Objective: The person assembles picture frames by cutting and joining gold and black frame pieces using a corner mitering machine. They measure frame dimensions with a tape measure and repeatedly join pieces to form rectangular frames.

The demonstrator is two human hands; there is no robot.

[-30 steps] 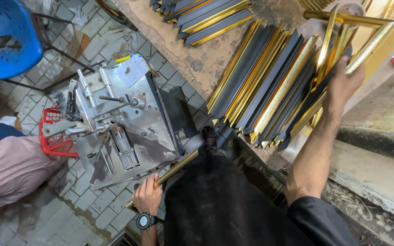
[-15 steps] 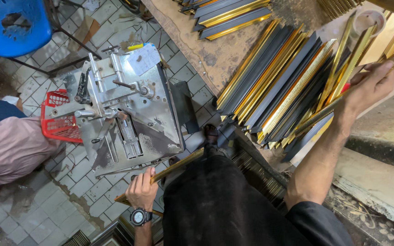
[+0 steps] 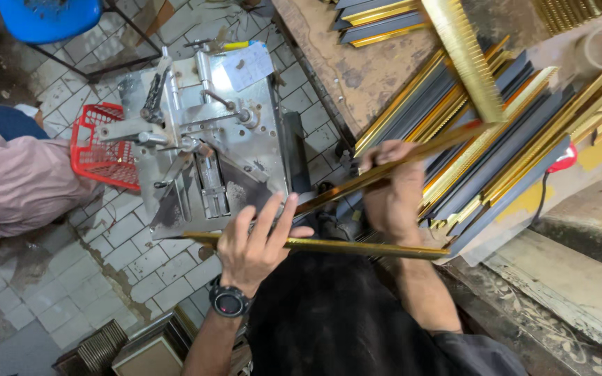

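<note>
we hold two gold strips at the middle of the frame. the lower strip [image 3: 357,246] lies nearly level, and our left hand [image 3: 258,244] rests on its left part with fingers spread open over it. the upper strip [image 3: 384,172] slants up to the right, our right hand [image 3: 393,191] curled closed around it. right of them a stack of mouldings [image 3: 496,146] leans on a bench [image 3: 357,69]. a metal machine [image 3: 203,139] stands upper left of our hands, with a red basket [image 3: 102,150] beside it and a blue stool [image 3: 50,15] in the upper left corner.
</note>
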